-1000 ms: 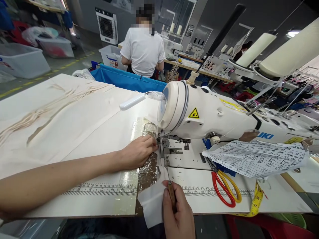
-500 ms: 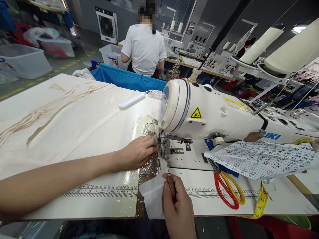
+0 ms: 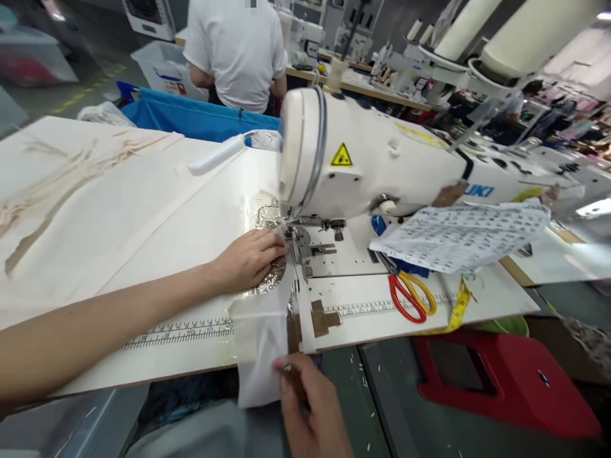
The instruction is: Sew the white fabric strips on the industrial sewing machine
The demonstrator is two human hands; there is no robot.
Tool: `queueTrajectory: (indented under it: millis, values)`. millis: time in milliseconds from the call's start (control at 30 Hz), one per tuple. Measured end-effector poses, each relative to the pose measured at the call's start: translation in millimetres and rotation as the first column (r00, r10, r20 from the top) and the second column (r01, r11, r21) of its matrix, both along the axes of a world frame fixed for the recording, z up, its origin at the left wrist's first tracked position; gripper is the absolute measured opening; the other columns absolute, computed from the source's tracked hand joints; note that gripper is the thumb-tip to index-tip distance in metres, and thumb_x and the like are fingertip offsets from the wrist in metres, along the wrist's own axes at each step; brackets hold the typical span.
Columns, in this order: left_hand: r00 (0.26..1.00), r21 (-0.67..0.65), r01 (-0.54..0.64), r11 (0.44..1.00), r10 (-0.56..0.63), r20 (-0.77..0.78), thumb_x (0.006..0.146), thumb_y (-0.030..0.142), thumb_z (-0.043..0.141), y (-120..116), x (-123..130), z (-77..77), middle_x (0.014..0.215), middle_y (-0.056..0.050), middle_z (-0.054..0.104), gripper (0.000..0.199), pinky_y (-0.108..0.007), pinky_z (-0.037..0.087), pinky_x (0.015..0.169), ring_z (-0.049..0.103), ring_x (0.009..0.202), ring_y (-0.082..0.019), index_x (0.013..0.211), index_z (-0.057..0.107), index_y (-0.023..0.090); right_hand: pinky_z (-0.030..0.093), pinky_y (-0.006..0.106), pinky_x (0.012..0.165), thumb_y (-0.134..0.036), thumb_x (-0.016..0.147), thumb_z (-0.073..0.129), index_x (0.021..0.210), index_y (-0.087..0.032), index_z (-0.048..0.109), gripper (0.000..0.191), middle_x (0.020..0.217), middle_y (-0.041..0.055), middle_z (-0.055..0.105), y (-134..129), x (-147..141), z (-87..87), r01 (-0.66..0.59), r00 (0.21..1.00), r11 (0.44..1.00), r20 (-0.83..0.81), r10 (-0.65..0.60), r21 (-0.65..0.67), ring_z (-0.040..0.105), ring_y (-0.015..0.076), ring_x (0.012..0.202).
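Observation:
My left hand (image 3: 252, 259) lies on the bed of a sewing machine (image 3: 353, 159), fingers close together and fairly flat, tips beside the presser foot (image 3: 290, 234). A strip of thin white fabric (image 3: 262, 356) runs from near those fingers down over the table's front edge. Below that edge, my right hand (image 3: 312, 404) is closed around the wooden handle of an awl (image 3: 296, 385), close to the fabric's right side. Whether the right fingertips also pinch the fabric, I cannot tell. The awl's thin metal shaft is barely visible.
Red-and-yellow-handled scissors (image 3: 405, 299), a yellow tape measure (image 3: 459, 308) and a written sheet (image 3: 463, 235) lie to the right. Cream fabric strips (image 3: 62, 184) spread at left. A blue cloth bin (image 3: 191, 117) stands behind, near a person in white (image 3: 236, 54). A red stool (image 3: 515, 381) sits lower right.
My right hand has come down and toward me with the awl, from beside the presser foot to below the table edge. The left hand stays at the presser foot. The view has shifted.

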State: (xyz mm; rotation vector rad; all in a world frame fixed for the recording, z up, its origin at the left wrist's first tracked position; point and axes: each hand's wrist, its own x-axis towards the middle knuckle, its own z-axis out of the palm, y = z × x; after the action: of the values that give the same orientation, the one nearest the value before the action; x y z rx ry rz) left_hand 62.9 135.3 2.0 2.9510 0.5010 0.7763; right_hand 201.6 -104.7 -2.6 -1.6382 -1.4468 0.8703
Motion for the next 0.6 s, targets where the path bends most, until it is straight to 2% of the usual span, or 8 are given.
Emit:
queueTrajectory:
  millis: [67, 100, 133, 200, 300, 467, 533, 600]
  values:
    - [1.000, 0.013, 0.025, 1.000, -0.025, 0.015, 0.089, 0.005, 0.038, 1, 0, -0.8, 0.109, -0.013, 0.062, 0.035, -0.044, 0.053, 0.089, 0.057, 0.101, -0.025, 0.115, 0.061, 0.009, 0.050, 0.023, 0.071, -0.012, 0.082, 0.046, 0.100, -0.025, 0.065, 0.029, 0.088, 0.0013, 0.067, -15, -1, -17.0, -0.183, 0.982, 0.983, 0.044, 0.183, 0.003, 0.066, 0.0172, 0.083]
    - [0.999, 0.013, 0.035, 0.999, -0.035, 0.017, 0.089, 0.006, 0.037, 1, 0, -0.9, 0.110, -0.013, 0.062, 0.035, -0.044, 0.053, 0.089, 0.057, 0.101, -0.024, 0.115, 0.061, 0.009, 0.050, 0.024, 0.070, -0.008, 0.077, 0.045, 0.094, -0.024, 0.065, 0.031, 0.086, 0.0018, 0.065, -20, 0, -26.4, -0.222, 0.973, 0.975, 0.074, 0.220, 0.017, 0.065, 0.0179, 0.083]
    - [0.999, 0.010, 0.042, 0.999, -0.042, 0.016, 0.089, 0.006, 0.037, 2, 0, -0.9, 0.110, -0.013, 0.062, 0.035, -0.044, 0.053, 0.089, 0.057, 0.102, -0.024, 0.115, 0.061, 0.010, 0.050, 0.026, 0.072, -0.006, 0.074, 0.044, 0.089, -0.023, 0.064, 0.031, 0.089, 0.0032, 0.064, -23, 1, -36.0, -0.211, 0.973, 0.977, 0.105, 0.207, 0.034, 0.064, 0.0190, 0.086]
    - [0.999, 0.004, 0.036, 0.999, -0.036, 0.001, 0.090, 0.008, 0.036, 1, 0, -0.5, 0.111, -0.013, 0.061, 0.035, -0.044, 0.053, 0.090, 0.057, 0.102, -0.024, 0.116, 0.060, 0.011, 0.050, 0.031, 0.083, -0.003, 0.074, 0.043, 0.087, -0.020, 0.063, 0.029, 0.104, 0.0083, 0.062, -25, 5, -55.5, -0.075, 0.988, 0.994, 0.142, 0.063, 0.078, 0.061, 0.0224, 0.099]
    - [1.000, 0.010, 0.009, 1.000, -0.009, -0.026, 0.092, 0.013, 0.035, 1, -1, -0.5, 0.110, -0.012, 0.061, 0.034, -0.045, 0.054, 0.091, 0.058, 0.102, -0.025, 0.115, 0.060, 0.013, 0.046, 0.040, 0.095, -0.002, 0.075, 0.043, 0.093, -0.018, 0.065, 0.033, 0.120, 0.0126, 0.053, -19, 9, -82.9, 0.073, 0.989, 0.989, 0.118, -0.088, 0.126, 0.053, 0.0264, 0.114]
    - [0.997, 0.043, -0.020, 0.999, 0.023, -0.068, 0.094, 0.019, 0.036, 0, -3, 3.1, 0.111, -0.010, 0.061, 0.032, -0.043, 0.053, 0.093, 0.058, 0.103, -0.024, 0.115, 0.061, 0.015, 0.049, 0.036, 0.088, -0.002, 0.069, 0.048, 0.092, -0.023, 0.073, 0.040, 0.097, 0.0050, 0.056, 1, 7, -112.6, 0.074, 0.994, 0.974, 0.061, -0.089, 0.214, 0.056, 0.0234, 0.101]
    - [0.997, 0.073, -0.017, 0.997, 0.023, -0.076, 0.095, 0.018, 0.036, -8, -7, 11.0, 0.113, -0.010, 0.061, 0.032, -0.043, 0.052, 0.092, 0.057, 0.104, -0.025, 0.115, 0.060, 0.013, 0.048, 0.035, 0.087, -0.002, 0.070, 0.049, 0.089, -0.021, 0.073, 0.037, 0.093, 0.0041, 0.058, 7, 9, -118.9, 0.072, 0.995, 0.969, 0.043, -0.084, 0.238, 0.057, 0.0221, 0.098]
    - [0.998, 0.071, -0.010, 0.997, 0.014, -0.058, 0.094, 0.017, 0.038, -26, -14, 22.3, 0.116, -0.011, 0.061, 0.032, -0.043, 0.052, 0.091, 0.057, 0.106, -0.025, 0.117, 0.059, 0.015, 0.047, 0.036, 0.087, -0.001, 0.072, 0.051, 0.089, -0.019, 0.071, 0.031, 0.091, 0.0029, 0.058, 10, 13, -123.8, 0.064, 0.997, 0.966, 0.035, -0.076, 0.249, 0.057, 0.0210, 0.095]
